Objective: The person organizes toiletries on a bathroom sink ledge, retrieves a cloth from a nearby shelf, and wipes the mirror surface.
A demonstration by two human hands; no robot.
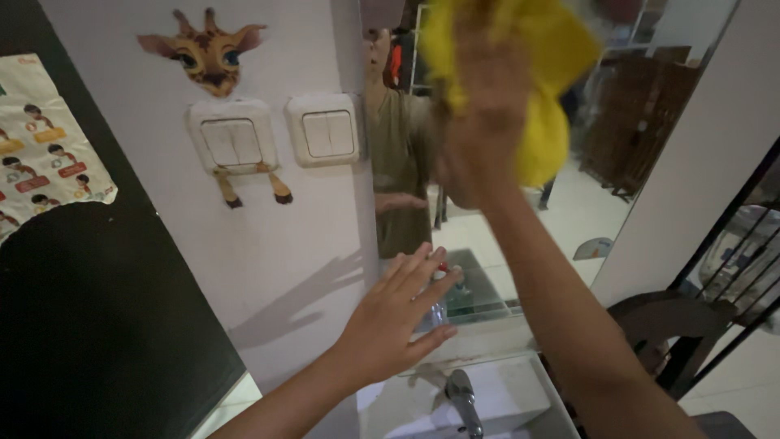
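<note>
Yellow cloth (543, 77), soft and bunched, sits high on a wall mirror (585, 195), pressed flat to the glass under the right hand (479, 122), whose fingers spread over it and look blurred. Going from the left: a dark panel (97, 325) carries a paper sticker sheet (45, 138) with curling edges. On the smooth white wall (276, 268) is a giraffe sticker (210, 57) above two square plastic light switches (276, 136). The left hand (398, 313) rests open, fingers straight and close together, on the mirror's lower left edge, holding nothing. Below it, a metal tap (463, 398) curves over a white basin (520, 398). At far right stands a dark wooden chair (674, 325), with open tiled floor (739, 382) beside it.
</note>
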